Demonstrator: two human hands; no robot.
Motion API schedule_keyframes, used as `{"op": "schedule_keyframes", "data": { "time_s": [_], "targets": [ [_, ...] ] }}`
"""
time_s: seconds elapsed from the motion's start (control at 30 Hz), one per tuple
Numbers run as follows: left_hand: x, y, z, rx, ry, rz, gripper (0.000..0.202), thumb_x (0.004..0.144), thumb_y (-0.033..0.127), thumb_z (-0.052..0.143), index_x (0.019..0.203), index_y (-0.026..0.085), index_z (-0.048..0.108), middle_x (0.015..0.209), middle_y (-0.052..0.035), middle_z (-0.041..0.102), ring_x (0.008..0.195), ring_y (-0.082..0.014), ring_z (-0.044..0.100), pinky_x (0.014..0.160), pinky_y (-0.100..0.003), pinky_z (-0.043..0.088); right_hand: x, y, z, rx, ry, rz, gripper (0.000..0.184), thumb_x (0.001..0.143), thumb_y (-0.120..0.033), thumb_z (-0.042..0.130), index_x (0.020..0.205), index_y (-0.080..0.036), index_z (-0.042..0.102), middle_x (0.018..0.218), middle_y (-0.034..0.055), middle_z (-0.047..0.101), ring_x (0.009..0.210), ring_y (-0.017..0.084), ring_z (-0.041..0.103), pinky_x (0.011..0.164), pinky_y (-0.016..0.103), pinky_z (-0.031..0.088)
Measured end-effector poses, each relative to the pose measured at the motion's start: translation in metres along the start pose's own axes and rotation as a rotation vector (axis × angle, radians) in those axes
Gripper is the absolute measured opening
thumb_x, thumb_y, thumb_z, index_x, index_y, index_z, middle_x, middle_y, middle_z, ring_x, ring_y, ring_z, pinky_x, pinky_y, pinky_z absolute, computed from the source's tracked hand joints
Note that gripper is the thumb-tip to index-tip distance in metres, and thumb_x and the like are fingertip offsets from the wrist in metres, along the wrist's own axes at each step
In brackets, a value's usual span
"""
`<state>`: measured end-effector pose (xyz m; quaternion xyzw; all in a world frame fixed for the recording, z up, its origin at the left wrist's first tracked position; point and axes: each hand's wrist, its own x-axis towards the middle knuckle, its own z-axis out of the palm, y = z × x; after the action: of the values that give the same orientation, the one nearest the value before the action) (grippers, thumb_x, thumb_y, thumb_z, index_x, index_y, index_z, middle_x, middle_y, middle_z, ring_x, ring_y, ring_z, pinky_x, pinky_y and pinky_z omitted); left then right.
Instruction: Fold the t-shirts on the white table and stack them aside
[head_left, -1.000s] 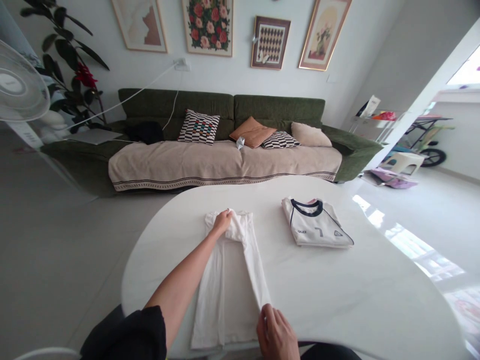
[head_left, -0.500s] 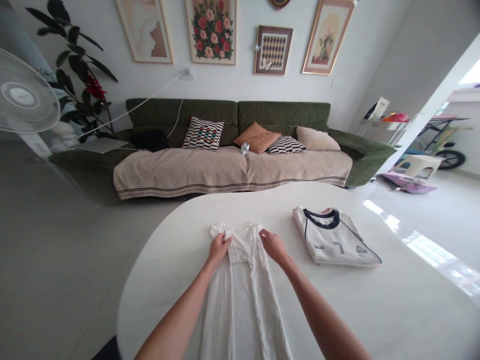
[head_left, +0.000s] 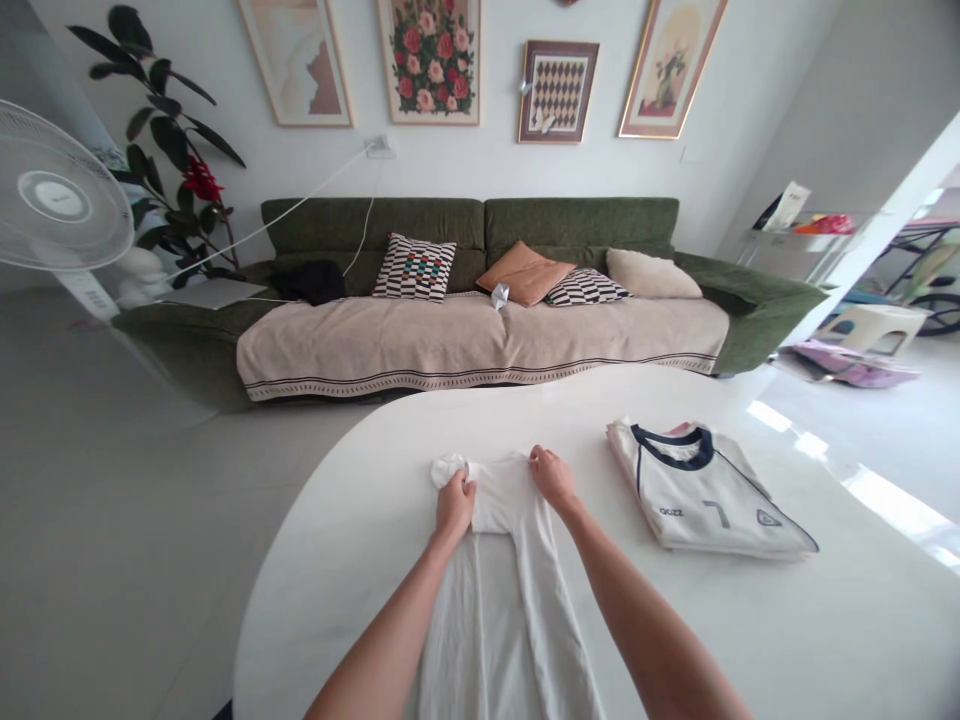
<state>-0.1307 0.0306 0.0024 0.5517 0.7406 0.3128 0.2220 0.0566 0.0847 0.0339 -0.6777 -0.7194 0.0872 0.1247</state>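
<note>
A plain white shirt point(head_left: 495, 600) lies lengthwise on the white round table point(head_left: 375, 500), folded into a narrow strip with its collar end away from me. My left hand point(head_left: 455, 505) pinches the cloth at the far left corner of that end. My right hand point(head_left: 553, 477) grips the far right corner, fingers curled on the fabric. A small bunch of white cloth sticks out to the left of my left hand. To the right lies a folded white jersey point(head_left: 709, 490) with a dark navy collar and a number 7, touched by neither hand.
Beyond the table stands a green sofa point(head_left: 480, 290) with a beige cover and several cushions. A white fan point(head_left: 60, 200) and a potted plant point(head_left: 172, 190) are at the left. Framed pictures hang on the wall. A stool and clutter sit at the far right.
My right hand left the near hem of the shirt and came up to the far end beside my left hand. The shirt's right side now lies folded over. The view shifted slightly.
</note>
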Motion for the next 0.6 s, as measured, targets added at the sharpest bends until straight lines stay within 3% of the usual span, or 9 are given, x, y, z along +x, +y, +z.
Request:
{"op": "schedule_keyframes", "data": {
  "time_s": [0.1,0.17,0.27,0.33,0.4,0.5,0.6],
  "targets": [
    [-0.001,0.004,-0.008,0.054,-0.018,-0.034,0.017,0.077,0.025,0.051,0.091,0.017,0.055,0.069,-0.0021,0.060,0.068,-0.0150,0.056,0.063,-0.023,0.038,-0.033,-0.008,0.002,-0.001,0.079,-0.014,0.037,0.086,-0.016,0.029,0.120,-0.016,0.042,0.110,0.0106,0.055,0.096,0.016,0.053,0.074,0.025,0.040],
    [-0.010,0.008,-0.012,0.106,0.029,-0.030,0.028,0.078,0.025,0.049,0.105,0.016,0.051,0.085,-0.0069,0.062,0.081,-0.0182,0.057,0.071,-0.027,0.040,-0.060,-0.013,0.007,-0.002,0.097,-0.097,0.039,0.086,-0.017,0.028,0.123,-0.015,0.041,0.122,0.0112,0.048,0.109,0.016,0.046,0.086,0.026,0.037],
    [-0.029,0.016,-0.009,0.251,0.120,0.221,0.040,0.082,0.022,0.041,0.121,0.017,0.042,0.116,-0.0115,0.052,0.111,-0.0218,0.044,0.091,-0.034,0.034,-0.096,-0.018,0.021,-0.034,0.042,-0.282,0.043,0.087,-0.027,0.031,0.127,-0.013,0.039,0.136,0.0105,0.035,0.126,0.019,0.028,0.099,0.032,0.027],
    [-0.040,0.021,-0.001,0.331,0.034,0.475,0.040,0.084,0.025,0.036,0.124,0.020,0.042,0.129,-0.0085,0.042,0.124,-0.0229,0.029,0.100,-0.040,0.025,-0.111,-0.020,0.028,-0.070,-0.012,-0.322,0.050,0.087,-0.036,0.031,0.132,-0.012,0.032,0.139,0.0107,0.028,0.130,0.022,0.018,0.103,0.041,0.021],
    [-0.045,0.023,0.009,0.367,-0.135,0.587,0.041,0.085,0.031,0.034,0.126,0.028,0.041,0.137,-0.0034,0.034,0.128,-0.0252,0.020,0.102,-0.046,0.019,-0.125,-0.019,0.029,-0.097,-0.052,-0.288,0.056,0.087,-0.043,0.028,0.134,-0.013,0.027,0.140,0.0109,0.025,0.131,0.023,0.014,0.103,0.047,0.017],
    [-0.044,0.022,0.019,0.414,-0.269,0.546,0.045,0.085,0.041,0.033,0.129,0.035,0.034,0.142,0.0003,0.024,0.130,-0.0294,0.013,0.101,-0.053,0.013,-0.158,-0.012,0.027,-0.115,-0.074,-0.270,0.063,0.085,-0.051,0.027,0.136,-0.013,0.021,0.141,0.0123,0.018,0.131,0.025,0.012,0.102,0.053,0.015],
    [-0.041,0.018,0.022,0.436,-0.283,0.517,0.048,0.084,0.043,0.034,0.131,0.036,0.030,0.144,0.0014,0.019,0.131,-0.0296,0.009,0.102,-0.053,0.008,-0.217,0.004,0.032,-0.104,-0.064,-0.337,0.071,0.081,-0.057,0.031,0.137,-0.019,0.012,0.141,0.0101,0.014,0.129,0.030,0.013,0.098,0.056,0.023]
  ]
}}
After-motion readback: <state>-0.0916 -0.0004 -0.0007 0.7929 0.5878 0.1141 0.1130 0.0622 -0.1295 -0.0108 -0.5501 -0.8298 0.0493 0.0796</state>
